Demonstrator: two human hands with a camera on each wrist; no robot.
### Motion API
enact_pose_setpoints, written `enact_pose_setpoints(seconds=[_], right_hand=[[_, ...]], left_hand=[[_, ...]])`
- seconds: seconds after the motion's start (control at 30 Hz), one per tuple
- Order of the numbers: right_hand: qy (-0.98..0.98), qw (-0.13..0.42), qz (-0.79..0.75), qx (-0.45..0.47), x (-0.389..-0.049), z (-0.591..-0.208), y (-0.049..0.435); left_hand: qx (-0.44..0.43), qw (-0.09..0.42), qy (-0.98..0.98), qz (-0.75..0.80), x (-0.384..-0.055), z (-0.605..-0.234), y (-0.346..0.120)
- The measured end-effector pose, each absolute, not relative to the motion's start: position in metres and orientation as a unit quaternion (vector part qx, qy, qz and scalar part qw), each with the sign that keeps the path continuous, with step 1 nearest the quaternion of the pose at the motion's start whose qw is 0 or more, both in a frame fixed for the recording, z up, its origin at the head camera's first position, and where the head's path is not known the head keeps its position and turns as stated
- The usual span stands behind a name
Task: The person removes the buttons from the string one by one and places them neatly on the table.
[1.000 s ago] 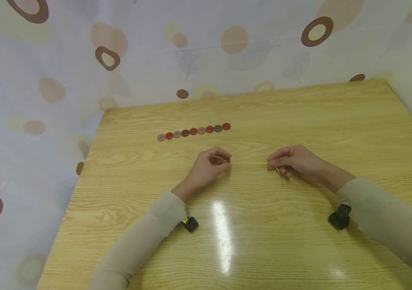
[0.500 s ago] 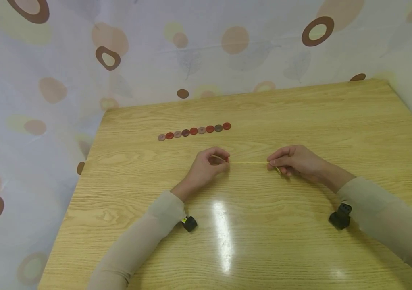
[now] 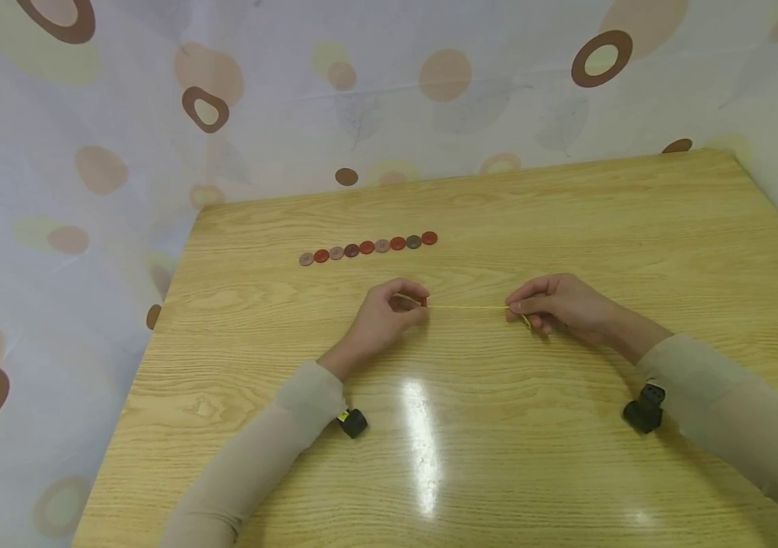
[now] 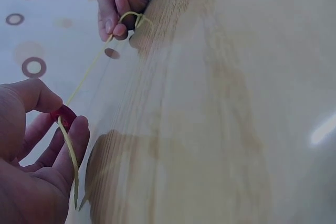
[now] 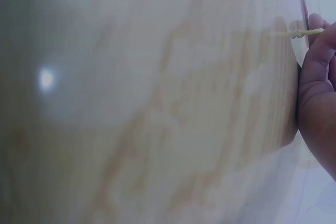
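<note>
Between thumb and fingers, my left hand (image 3: 385,313) pinches a red button (image 4: 64,117) by its edges. A yellow string (image 3: 467,307) passes through that button, and its loose tail hangs on the palm side in the left wrist view. My right hand (image 3: 560,304) pinches the string off to the right, with a short bit dangling below the fingers; a knot (image 5: 297,34) shows on it in the right wrist view. Straight and taut, the string spans the gap between both hands. Just beyond the left hand lies a row of buttons (image 3: 367,247), touching side by side, in red, pink, dark red and grey.
The hands are over a wood-grain table (image 3: 499,449) with a bright light reflection near its front. A patterned curtain (image 3: 389,114) hangs behind and to the left. Each sleeve carries a small black wrist camera (image 3: 644,409).
My left hand has drifted slightly left with the red button, sliding it along the string, so the stretch between the hands is longer. My right hand stays nearly still.
</note>
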State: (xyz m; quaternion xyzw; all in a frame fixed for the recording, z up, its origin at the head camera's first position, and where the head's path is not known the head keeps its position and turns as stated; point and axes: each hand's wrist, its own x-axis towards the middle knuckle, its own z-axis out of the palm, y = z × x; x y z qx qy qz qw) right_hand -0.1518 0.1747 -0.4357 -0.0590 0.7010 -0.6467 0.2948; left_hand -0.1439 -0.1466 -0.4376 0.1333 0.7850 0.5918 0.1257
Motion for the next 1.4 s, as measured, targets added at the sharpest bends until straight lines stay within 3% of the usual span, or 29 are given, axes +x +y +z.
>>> enact_pose_setpoints(seconds=[1.4], right_hand=[[0.703,0.296,-0.644,-0.058,-0.152,-0.434,0.177]], left_hand=[[0.122,0.117,0.787,0.593,-0.139,-0.439,-0.162]])
